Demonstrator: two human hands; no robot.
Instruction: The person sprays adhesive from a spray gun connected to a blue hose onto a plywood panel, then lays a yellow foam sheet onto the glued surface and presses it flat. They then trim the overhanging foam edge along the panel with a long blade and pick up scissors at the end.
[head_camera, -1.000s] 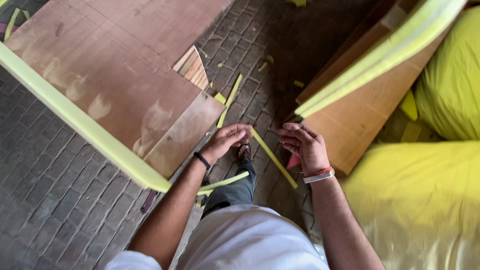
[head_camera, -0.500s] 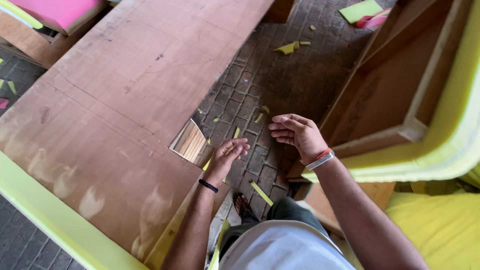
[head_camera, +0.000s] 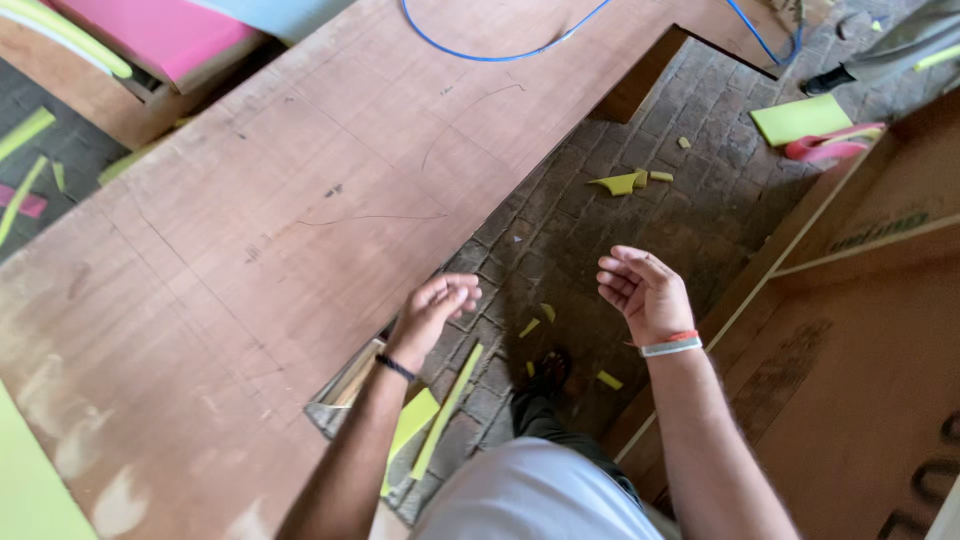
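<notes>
Both my hands empty, fingers loosely curled: left hand (head_camera: 437, 303) at the large brown plywood sheet's (head_camera: 250, 250) edge, right hand (head_camera: 645, 290) over open grey brick floor (head_camera: 590, 220). Yellow foam scraps (head_camera: 620, 183) lie ahead.

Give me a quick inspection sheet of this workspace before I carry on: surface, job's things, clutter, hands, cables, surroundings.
Surface: large brown plywood sheet lying flat above the brick floor; faint pencil lines on it.
Job's things: sheet edge nearest the left hand; nothing is held.
Clutter: yellow-green foam scraps on the bricks, a long yellow strip by the sheet's corner.
Hands: left hand open beside the sheet edge; right hand open, fingers curled, in the air above the bricks.
Cables: blue cable looping across the sheet's far end.
Surroundings: pink foam pad far left, wooden frame on the right.
</notes>
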